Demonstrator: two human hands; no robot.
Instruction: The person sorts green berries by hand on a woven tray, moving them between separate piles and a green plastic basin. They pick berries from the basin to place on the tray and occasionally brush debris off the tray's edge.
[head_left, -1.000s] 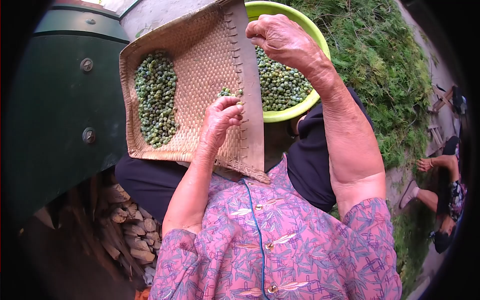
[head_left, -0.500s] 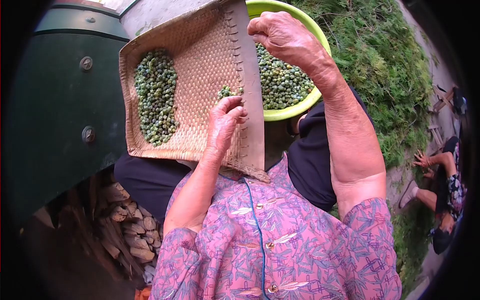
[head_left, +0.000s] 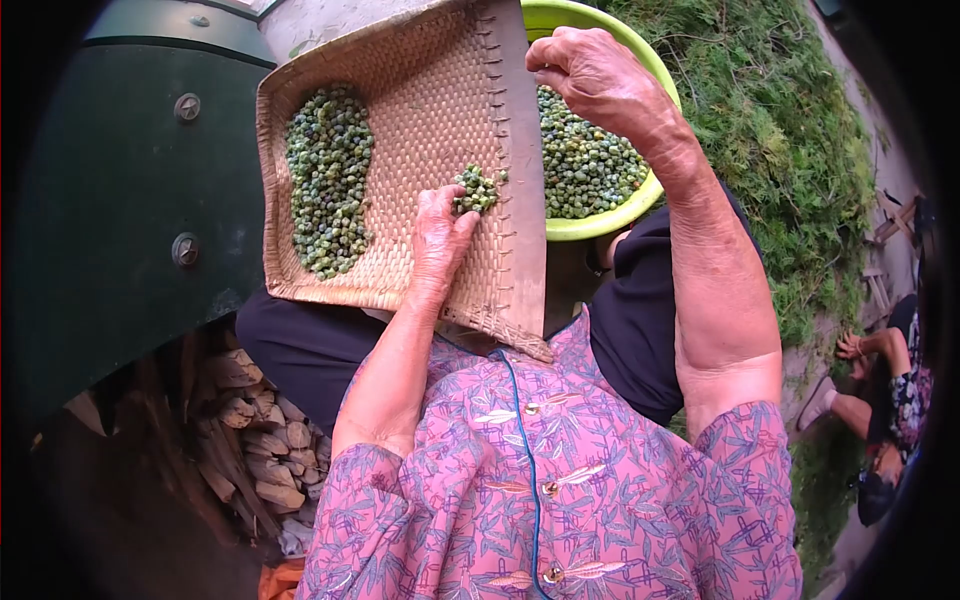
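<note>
A woven winnowing basket (head_left: 410, 120) with a flat stiff strip along its right edge lies across my lap. A long heap of small green berries (head_left: 328, 185) rests at its left side. Near the strip is a smaller pile of green berries (head_left: 477, 189); my left hand (head_left: 440, 235) touches its left side, thumb and fingers apart. My right hand (head_left: 605, 85) is held above a lime-green basin (head_left: 610, 225), fingers closed in a pinch. Whatever those fingers hold, if anything, is hidden. More green berries (head_left: 585, 165) lie in the basin, partly covered by my right hand and the strip.
Cut green branches (head_left: 760, 130) are heaped to the right of the basin. A dark green panel with metal studs (head_left: 130, 210) stands at the left, above split firewood (head_left: 265, 430). Another person (head_left: 895, 380) is at the far right, with a hand near the ground.
My left hand has drawn back to the left of the small pile, which now shows more fully. The whole view has shifted slightly. My right hand stays pinched above the basin.
</note>
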